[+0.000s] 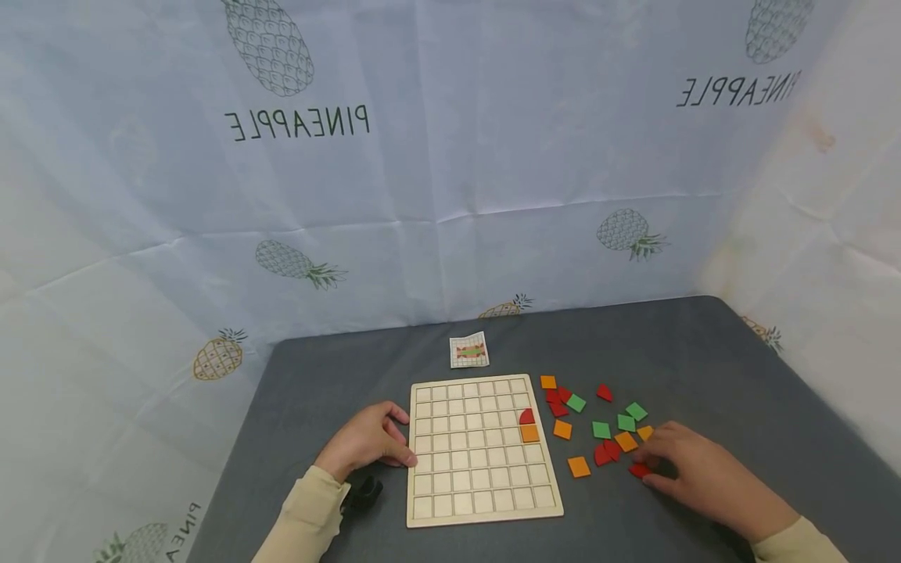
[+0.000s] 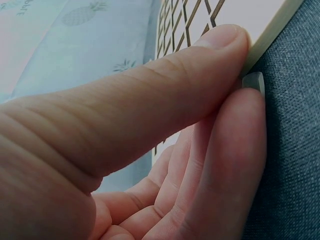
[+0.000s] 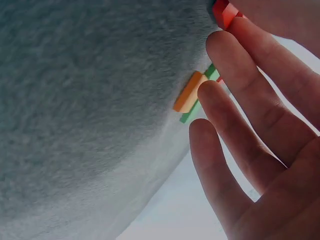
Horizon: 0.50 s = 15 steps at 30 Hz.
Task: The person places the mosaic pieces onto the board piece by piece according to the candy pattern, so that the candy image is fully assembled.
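Observation:
A pale wooden grid board [image 1: 479, 450] lies on the dark table, with a red curved tile [image 1: 527, 416] and an orange square tile [image 1: 529, 433] set near its right side. At the board's left edge, my left hand [image 1: 375, 439] pinches it, thumb over the rim and index finger against the side, as the left wrist view shows. To the right of the scattered tiles, my right hand [image 1: 693, 473] pinches a red tile [image 1: 639, 470] between thumb and index finger, low over the table. In the right wrist view this red tile [image 3: 225, 13] is partly hidden by the thumb.
Loose green tiles [image 1: 601, 430], orange tiles [image 1: 579, 467] and red tiles [image 1: 604, 392] lie between the board and my right hand. A small pattern card [image 1: 468, 351] sits behind the board. Beside my left wrist is a black object [image 1: 364, 494]. A pineapple-print cloth [image 1: 450, 172] hangs behind the table.

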Each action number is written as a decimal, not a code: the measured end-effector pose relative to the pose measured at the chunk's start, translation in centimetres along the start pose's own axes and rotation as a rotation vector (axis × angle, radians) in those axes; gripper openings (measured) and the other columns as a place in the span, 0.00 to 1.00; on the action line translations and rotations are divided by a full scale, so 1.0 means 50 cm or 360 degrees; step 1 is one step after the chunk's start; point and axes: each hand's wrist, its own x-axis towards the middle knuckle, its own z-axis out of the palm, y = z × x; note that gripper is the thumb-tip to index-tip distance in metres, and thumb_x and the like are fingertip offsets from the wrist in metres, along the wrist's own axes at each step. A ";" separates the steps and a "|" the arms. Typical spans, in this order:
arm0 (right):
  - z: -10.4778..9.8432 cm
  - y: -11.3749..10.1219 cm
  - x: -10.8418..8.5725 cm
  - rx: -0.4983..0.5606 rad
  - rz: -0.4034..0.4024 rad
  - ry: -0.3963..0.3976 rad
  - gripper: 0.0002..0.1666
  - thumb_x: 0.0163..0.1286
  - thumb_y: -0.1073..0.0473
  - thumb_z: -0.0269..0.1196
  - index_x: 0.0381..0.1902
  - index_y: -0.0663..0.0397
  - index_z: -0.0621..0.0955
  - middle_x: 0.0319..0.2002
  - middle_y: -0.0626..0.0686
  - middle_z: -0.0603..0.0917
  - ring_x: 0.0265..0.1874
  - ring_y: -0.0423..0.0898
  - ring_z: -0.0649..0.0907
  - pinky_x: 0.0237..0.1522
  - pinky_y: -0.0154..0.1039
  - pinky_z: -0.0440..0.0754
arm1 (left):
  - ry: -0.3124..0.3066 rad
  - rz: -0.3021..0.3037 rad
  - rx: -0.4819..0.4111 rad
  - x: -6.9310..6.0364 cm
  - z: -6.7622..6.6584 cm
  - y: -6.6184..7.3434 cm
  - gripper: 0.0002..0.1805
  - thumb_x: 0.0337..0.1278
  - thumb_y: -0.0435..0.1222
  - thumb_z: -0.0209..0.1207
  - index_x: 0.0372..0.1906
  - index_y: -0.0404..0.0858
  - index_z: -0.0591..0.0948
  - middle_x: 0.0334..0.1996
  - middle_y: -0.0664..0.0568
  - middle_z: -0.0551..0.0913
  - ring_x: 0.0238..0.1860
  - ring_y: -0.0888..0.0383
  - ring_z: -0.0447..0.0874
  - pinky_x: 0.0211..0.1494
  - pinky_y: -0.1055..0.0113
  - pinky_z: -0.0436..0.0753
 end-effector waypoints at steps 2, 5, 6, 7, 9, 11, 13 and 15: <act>0.000 -0.005 0.003 0.0002 -0.0029 0.0027 0.17 0.57 0.51 0.84 0.36 0.24 0.87 0.37 0.27 0.81 0.39 0.30 0.78 0.37 0.35 0.86 | -0.0006 0.0005 -0.0003 0.000 0.000 -0.001 0.38 0.35 0.26 0.86 0.56 0.32 0.79 0.32 0.42 0.84 0.28 0.51 0.89 0.35 0.58 0.93; -0.001 -0.017 0.017 0.0015 -0.0113 0.0091 0.16 0.58 0.50 0.84 0.36 0.25 0.87 0.37 0.28 0.80 0.39 0.30 0.77 0.36 0.36 0.85 | 0.0000 0.0004 -0.0013 -0.001 0.000 -0.002 0.38 0.35 0.25 0.86 0.56 0.32 0.79 0.32 0.42 0.84 0.28 0.51 0.90 0.35 0.57 0.93; -0.001 -0.022 0.025 0.0019 -0.0136 0.0104 0.15 0.58 0.50 0.84 0.36 0.26 0.87 0.37 0.28 0.81 0.39 0.30 0.77 0.37 0.36 0.85 | 0.0000 0.0005 -0.0014 -0.002 -0.001 -0.002 0.38 0.35 0.25 0.86 0.56 0.31 0.79 0.32 0.42 0.84 0.28 0.51 0.90 0.35 0.57 0.93; -0.001 -0.029 0.034 0.0028 -0.0150 0.0116 0.15 0.59 0.50 0.84 0.37 0.26 0.87 0.37 0.28 0.81 0.39 0.30 0.77 0.37 0.36 0.86 | 0.0003 0.0008 -0.0010 -0.002 -0.001 -0.002 0.38 0.35 0.25 0.86 0.56 0.31 0.79 0.32 0.42 0.84 0.28 0.51 0.89 0.35 0.57 0.93; -0.002 -0.045 0.054 0.0054 -0.0175 0.0112 0.14 0.60 0.49 0.83 0.38 0.28 0.88 0.37 0.30 0.82 0.38 0.31 0.77 0.37 0.36 0.86 | 0.0005 0.0016 -0.0007 -0.003 -0.001 -0.003 0.38 0.35 0.25 0.86 0.56 0.31 0.79 0.32 0.42 0.84 0.27 0.51 0.89 0.35 0.57 0.93; 0.000 -0.062 0.076 0.0071 -0.0179 0.0099 0.12 0.62 0.48 0.82 0.37 0.27 0.88 0.37 0.30 0.82 0.38 0.31 0.76 0.38 0.35 0.86 | 0.0004 0.0025 -0.0004 -0.004 -0.001 -0.003 0.38 0.35 0.26 0.86 0.56 0.31 0.79 0.32 0.42 0.84 0.27 0.51 0.89 0.35 0.56 0.93; 0.003 -0.081 0.097 0.0102 -0.0197 0.0092 0.11 0.63 0.49 0.82 0.37 0.27 0.88 0.38 0.30 0.82 0.38 0.32 0.77 0.38 0.35 0.85 | 0.0003 0.0034 -0.0005 -0.005 0.000 -0.004 0.38 0.35 0.26 0.86 0.56 0.31 0.79 0.32 0.43 0.84 0.27 0.51 0.89 0.35 0.56 0.93; 0.006 -0.099 0.118 0.0126 -0.0219 0.0087 0.10 0.64 0.49 0.81 0.37 0.29 0.88 0.38 0.31 0.82 0.39 0.33 0.77 0.39 0.35 0.85 | 0.0002 0.0036 -0.0015 -0.005 0.000 -0.004 0.38 0.35 0.25 0.86 0.56 0.31 0.79 0.32 0.43 0.84 0.27 0.51 0.89 0.35 0.57 0.93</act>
